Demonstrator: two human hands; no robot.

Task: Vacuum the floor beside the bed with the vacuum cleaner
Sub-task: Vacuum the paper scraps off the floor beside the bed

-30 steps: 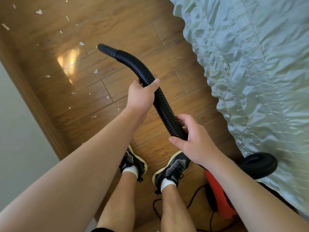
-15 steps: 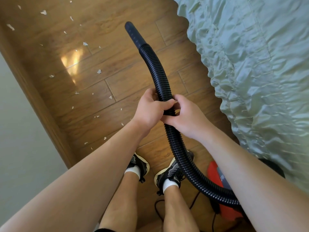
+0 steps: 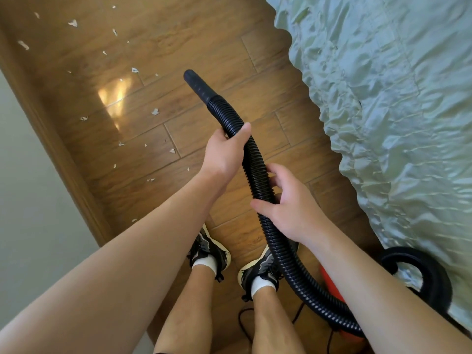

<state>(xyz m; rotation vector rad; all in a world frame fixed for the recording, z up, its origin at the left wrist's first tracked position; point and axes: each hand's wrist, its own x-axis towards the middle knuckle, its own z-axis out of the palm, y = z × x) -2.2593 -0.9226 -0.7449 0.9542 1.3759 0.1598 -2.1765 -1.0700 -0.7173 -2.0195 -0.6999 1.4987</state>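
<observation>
The task is, in my judgement, only at its beginning. Many small white paper scraps [image 3: 155, 111] lie on the wooden floor [image 3: 204, 39], mostly in the upper left and middle left of the frame, between the skirting board [image 3: 51, 139] and the place where the person stands. The strip of floor next to the bed [image 3: 396, 111], on the right side of the frame, shows almost no scraps, but I cannot tell if it was cleaned or was simply never dirty.

The smooth black nozzle [image 3: 196, 84] at the end of the hose [image 3: 255, 164] is in the upper middle of the frame, raised above the floor and pointing to the upper left. It is not near any scrap. The red vacuum cleaner [image 3: 330, 287] stands at the lower right, close to the bed edge and mostly hidden behind the right arm; its cord [image 3: 244, 325] lies on the floor at the bottom.

The left hand [image 3: 222, 157] grips the hose in the middle of the frame, fingers wrapped around it and the thumb lying along the top. The right hand [image 3: 291, 205] holds the hose just below, its fingers [image 3: 277, 172] curled over the ribbed tube and the thumb under it. The two hands are near each other but do not touch.

What is left, I think, is to lower the nozzle and pass it over the scraps.
</observation>
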